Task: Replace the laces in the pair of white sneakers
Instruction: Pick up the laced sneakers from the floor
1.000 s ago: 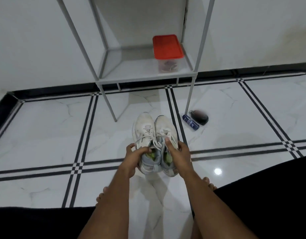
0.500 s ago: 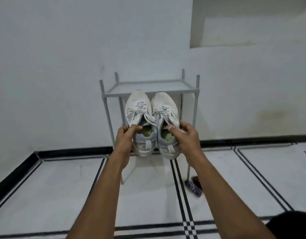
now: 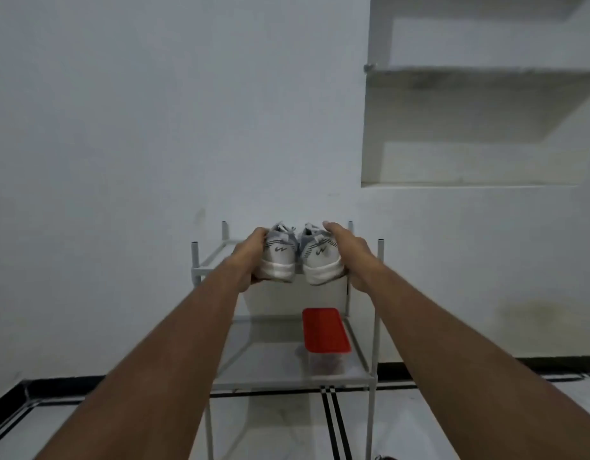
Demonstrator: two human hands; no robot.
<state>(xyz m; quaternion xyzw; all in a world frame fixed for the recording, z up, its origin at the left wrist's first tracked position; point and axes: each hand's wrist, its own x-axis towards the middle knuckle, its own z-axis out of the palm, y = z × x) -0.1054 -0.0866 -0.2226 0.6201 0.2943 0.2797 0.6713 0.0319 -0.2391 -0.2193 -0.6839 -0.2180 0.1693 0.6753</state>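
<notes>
While both arms reach forward, I hold the pair of white mesh sneakers with grey heel panels, one in each grip, at the top tier of the grey metal-frame shoe rack (image 3: 376, 327). My left hand (image 3: 250, 257) curls around the outer side of the left sneaker (image 3: 280, 257), thumb up near the collar; my right hand (image 3: 350, 250) wraps the outer side of the right sneaker (image 3: 320, 260), fingers over its top. Heels face me, toes pointing away beyond my grips, the two shoes just beside each other between my hands. They look light, with soft uppers and firmer rubbery soles, so I judge holding at the heel and sole edge is steadiest. Laces are hidden from here. Below my grips, on the lower shelf, sits a clear plastic box with a red lid (image 3: 325, 330).
</notes>
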